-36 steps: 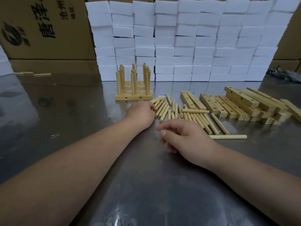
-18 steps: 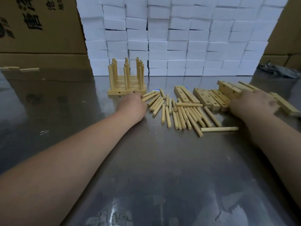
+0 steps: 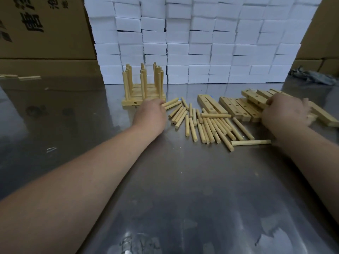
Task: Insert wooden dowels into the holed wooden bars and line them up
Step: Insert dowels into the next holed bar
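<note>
Head view: on the reflective metal worktop a finished set of bars lies side by side at the back, with dowels standing upright in its holes, just in front of a wall of stacked white blocks. The left hand rests knuckles up just beside that set, its fingertips against the near ends of two loose dowels (the fingers are tucked under the hand, so I cannot tell whether they pinch one). The rest of the dowels lie scattered between the two hands, most pointing away from the person, one lone dowel lying crosswise nearest the right forearm. Two holed wooden bars lie flat together behind the scatter, and more lie in a rough pile to the right. The right hand, partly blurred, sits on that pile with its fingers curled round the near end of an upper bar. Cardboard boxes stand behind on the left.
</note>
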The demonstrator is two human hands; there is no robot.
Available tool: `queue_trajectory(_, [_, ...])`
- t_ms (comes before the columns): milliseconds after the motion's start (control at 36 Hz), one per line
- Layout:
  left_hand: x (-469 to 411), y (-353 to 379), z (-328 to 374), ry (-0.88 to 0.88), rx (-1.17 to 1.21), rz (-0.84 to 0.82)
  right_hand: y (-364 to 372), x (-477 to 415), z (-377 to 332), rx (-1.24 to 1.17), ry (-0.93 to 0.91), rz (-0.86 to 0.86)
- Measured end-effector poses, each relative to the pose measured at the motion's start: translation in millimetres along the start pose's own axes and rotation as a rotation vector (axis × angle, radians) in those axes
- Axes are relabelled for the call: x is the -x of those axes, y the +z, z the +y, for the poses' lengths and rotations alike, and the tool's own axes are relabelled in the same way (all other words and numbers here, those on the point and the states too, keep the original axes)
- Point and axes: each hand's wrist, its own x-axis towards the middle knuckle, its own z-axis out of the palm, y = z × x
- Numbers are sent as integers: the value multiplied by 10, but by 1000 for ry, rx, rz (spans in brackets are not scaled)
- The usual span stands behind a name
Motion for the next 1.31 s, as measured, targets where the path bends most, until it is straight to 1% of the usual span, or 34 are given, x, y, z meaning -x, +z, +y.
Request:
queue_trajectory(56, [24, -18, 2, -26, 69, 60, -41, 20, -28, -58, -27, 41])
queue_trajectory(83, [36, -37, 14, -56, 115, 83, -69, 33, -47, -124, -35, 80])
queue_trajectory(194, [56, -184, 102, -250, 398, 114, -252, 187, -153, -584, -73, 289])
queue_trajectory(250, [56, -301, 132, -339, 526, 124, -342, 281, -209, -779, -157, 332])
queue_trajectory(306, [89, -413, 142, -425, 634, 161, -443, 393, -291, -1033, -200, 327])
queue_trajectory(361, [197, -457, 140, -456, 709, 198, -525, 505, -389, -1261, -131, 245])
queue_trajectory(417, [354, -422, 138, -432, 733, 212, -541, 578, -478, -1431, 14, 70])
queue_trajectory(472, [496, -381, 148, -409, 779, 188, -518, 630, -556, -1512, 119, -96])
queue_trajectory(528, [578, -373, 193, -379, 843, 114, -513, 695, -618, -1557, 163, -202])
queue_trajectory(611, [668, -417, 284, -222, 821, -11, -492, 778, -686, -1714, 248, -361])
queue_trajectory(667, [735, -438, 316, -102, 720, -67, -500, 820, -718, -1790, 303, -454])
queue_trajectory(722, [783, -442, 304, -12, 599, -74, -506, 837, -730, -1832, 329, -536])
queue_trajectory(778, [792, -454, 281, 25, 565, -43, -508, 836, -717, -1805, 312, -575])
queue_trajectory(861, [761, -482, 238, 20, 622, 15, -496, 829, -688, -1753, 240, -570])
queue_trajectory(945, [762, -496, 213, 41, 701, 14, -487, 835, -683, -1701, 139, -549])
queue_trajectory(1083, [805, -462, 264, 90, 746, 4, -498, 884, -703, -1597, -4, -524])
queue_trajectory(1195, [823, -459, 288, 87, 775, 5, -510, 920, -687, -1501, -49, -547])
queue_trajectory(1306, [813, -479, 274, 93, 770, 36, -532, 941, -680, -1497, -64, -638])
